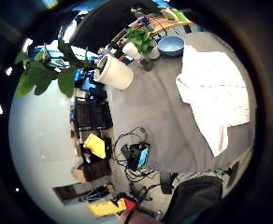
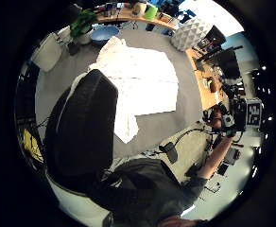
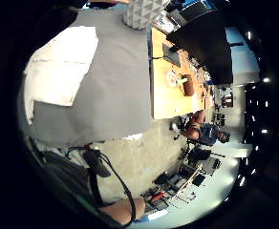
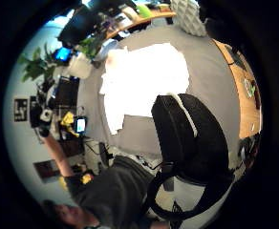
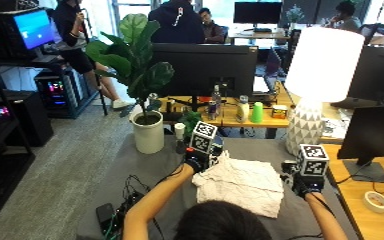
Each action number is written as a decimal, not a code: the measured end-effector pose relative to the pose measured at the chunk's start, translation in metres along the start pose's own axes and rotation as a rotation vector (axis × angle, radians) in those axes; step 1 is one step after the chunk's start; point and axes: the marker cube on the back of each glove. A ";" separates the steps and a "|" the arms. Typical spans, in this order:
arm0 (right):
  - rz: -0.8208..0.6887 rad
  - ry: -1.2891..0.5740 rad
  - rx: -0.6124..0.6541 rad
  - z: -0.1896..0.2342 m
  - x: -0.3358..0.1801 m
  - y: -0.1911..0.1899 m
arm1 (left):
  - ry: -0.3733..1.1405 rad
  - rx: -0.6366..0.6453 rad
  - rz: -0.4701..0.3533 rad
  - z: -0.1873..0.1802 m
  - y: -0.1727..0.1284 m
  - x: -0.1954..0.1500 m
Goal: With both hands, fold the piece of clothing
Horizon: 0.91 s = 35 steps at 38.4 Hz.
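Observation:
A white piece of clothing (image 5: 242,182) lies spread and rumpled on the grey table (image 5: 162,167), roughly rectangular, with one strip of cloth (image 1: 217,137) reaching toward the near edge. My left hand (image 5: 195,162) hovers by its far left corner. My right hand (image 5: 305,186) hovers off its right edge. Both palm cameras see the whole garment (image 2: 145,80) (image 4: 144,76) from a distance, so neither hand touches it. A gloved finger (image 2: 86,127) of the left hand and one of the right (image 4: 189,138) stand relaxed, holding nothing.
A blue bowl (image 1: 170,45) and a small potted plant (image 1: 140,39) stand at the table's far edge. A white plant pot (image 5: 147,135) stands at the far left, a white lamp (image 5: 306,127) at the far right. A wooden desk (image 5: 372,200) adjoins the right side.

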 end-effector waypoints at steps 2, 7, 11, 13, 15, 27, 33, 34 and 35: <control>0.008 0.007 0.014 0.003 0.004 -0.006 | -0.003 -0.005 -0.003 -0.001 0.002 -0.001; 0.005 0.013 0.039 0.001 0.007 -0.012 | -0.017 0.005 -0.024 -0.005 0.006 -0.006; -0.026 -0.001 0.015 -0.011 -0.004 -0.003 | 0.001 0.017 -0.015 -0.009 0.012 -0.007; -0.038 -0.004 0.001 -0.014 -0.009 -0.004 | 0.010 0.017 -0.008 -0.008 0.012 -0.008; -0.040 -0.001 -0.002 -0.010 -0.011 -0.013 | 0.018 0.014 -0.003 -0.003 0.011 -0.010; -0.063 0.014 -0.064 0.026 -0.022 -0.029 | 0.122 -0.097 0.072 0.041 0.026 0.004; -0.084 0.000 -0.133 0.065 -0.027 -0.034 | 0.190 -0.203 0.181 0.101 0.033 0.035; -0.087 -0.001 -0.144 0.072 -0.028 -0.034 | 0.202 -0.225 0.206 0.110 0.035 0.041; -0.092 -0.001 -0.154 0.079 -0.029 -0.035 | 0.212 -0.252 0.227 0.121 0.037 0.047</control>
